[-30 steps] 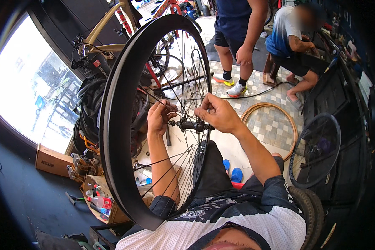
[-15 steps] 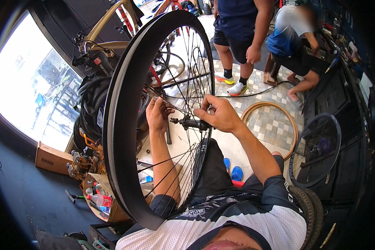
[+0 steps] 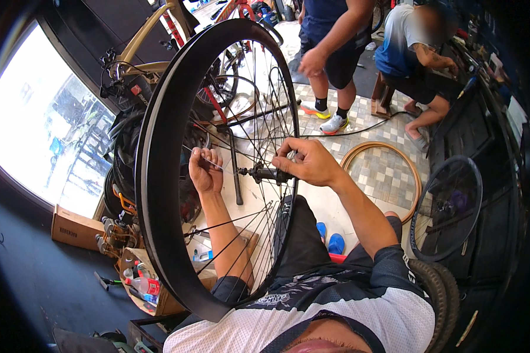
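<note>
Pinched between the fingertips of the left hand (image 3: 205, 170) is a thin spoke (image 3: 218, 165), apparently aimed right toward the hub (image 3: 265, 173). Gripping that hub's near end, the right hand (image 3: 309, 163) steadies an upright black bicycle wheel (image 3: 159, 194) over the person's lap. Beyond, a tan tyre (image 3: 388, 154) lies on tiled floor.

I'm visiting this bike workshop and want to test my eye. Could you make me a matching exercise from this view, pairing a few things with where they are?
Things:
1. left hand
2. right hand
3. tan rubber tyre hoop
4. brown cardboard box

Places:
A. lying flat on the tiled floor
B. by the bright window
C. pinching a thin metal spoke
D. at the black wheel hub

Pairs: 1-C, 2-D, 3-A, 4-B
</note>
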Tool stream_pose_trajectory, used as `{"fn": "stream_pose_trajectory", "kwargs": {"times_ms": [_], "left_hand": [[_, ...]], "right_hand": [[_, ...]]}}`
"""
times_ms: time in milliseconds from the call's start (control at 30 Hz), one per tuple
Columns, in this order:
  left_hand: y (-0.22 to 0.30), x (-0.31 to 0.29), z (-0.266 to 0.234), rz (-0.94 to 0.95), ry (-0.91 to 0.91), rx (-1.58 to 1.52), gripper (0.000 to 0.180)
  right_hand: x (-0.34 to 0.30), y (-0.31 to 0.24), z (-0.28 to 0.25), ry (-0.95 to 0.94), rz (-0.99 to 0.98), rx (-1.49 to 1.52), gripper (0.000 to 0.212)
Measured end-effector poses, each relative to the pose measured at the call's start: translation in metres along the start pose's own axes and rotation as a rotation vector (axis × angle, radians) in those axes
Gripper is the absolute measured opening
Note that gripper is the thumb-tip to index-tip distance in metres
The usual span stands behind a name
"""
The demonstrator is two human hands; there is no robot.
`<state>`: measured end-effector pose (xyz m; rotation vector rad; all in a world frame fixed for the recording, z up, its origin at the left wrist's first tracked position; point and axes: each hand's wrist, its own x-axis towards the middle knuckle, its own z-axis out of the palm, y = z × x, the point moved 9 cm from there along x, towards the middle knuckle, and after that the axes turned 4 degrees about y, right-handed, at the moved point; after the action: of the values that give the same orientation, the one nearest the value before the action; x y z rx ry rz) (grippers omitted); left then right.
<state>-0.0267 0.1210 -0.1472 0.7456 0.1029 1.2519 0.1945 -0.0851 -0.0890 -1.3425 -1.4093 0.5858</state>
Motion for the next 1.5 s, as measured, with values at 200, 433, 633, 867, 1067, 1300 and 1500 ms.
{"fn": "stream_pose_trajectory", "kwargs": {"times_ms": [200,433,633,867,1067,1300,1500], "left_hand": [[-0.010,-0.028,0.057,0.015,-0.159,0.156,0.017],[-0.014,-0.042,0.104,0.018,-0.349,0.382,0.014],[-0.019,-0.047,0.110,-0.074,-0.482,0.544,0.019],[0.063,-0.032,0.089,0.155,-0.356,0.276,0.088],[0.124,-0.057,0.139,0.352,-0.306,0.178,0.057],[0.084,-0.104,0.212,0.362,-0.396,0.163,0.046],[0.086,-0.106,0.219,0.361,-0.537,0.200,0.042]], "right_hand": [[-0.015,-0.032,0.003,-0.038,-0.280,-0.048,0.034],[-0.014,-0.027,0.009,-0.015,-0.342,0.018,0.026],[-0.012,-0.003,0.009,-0.024,-0.276,0.282,0.028],[-0.013,0.012,0.010,-0.078,-0.149,0.451,0.033],[-0.016,0.026,0.003,-0.064,-0.038,0.616,0.041],[-0.008,0.045,0.006,0.017,0.098,0.792,0.031],[-0.008,0.053,-0.027,0.112,0.054,0.902,0.036]]}}
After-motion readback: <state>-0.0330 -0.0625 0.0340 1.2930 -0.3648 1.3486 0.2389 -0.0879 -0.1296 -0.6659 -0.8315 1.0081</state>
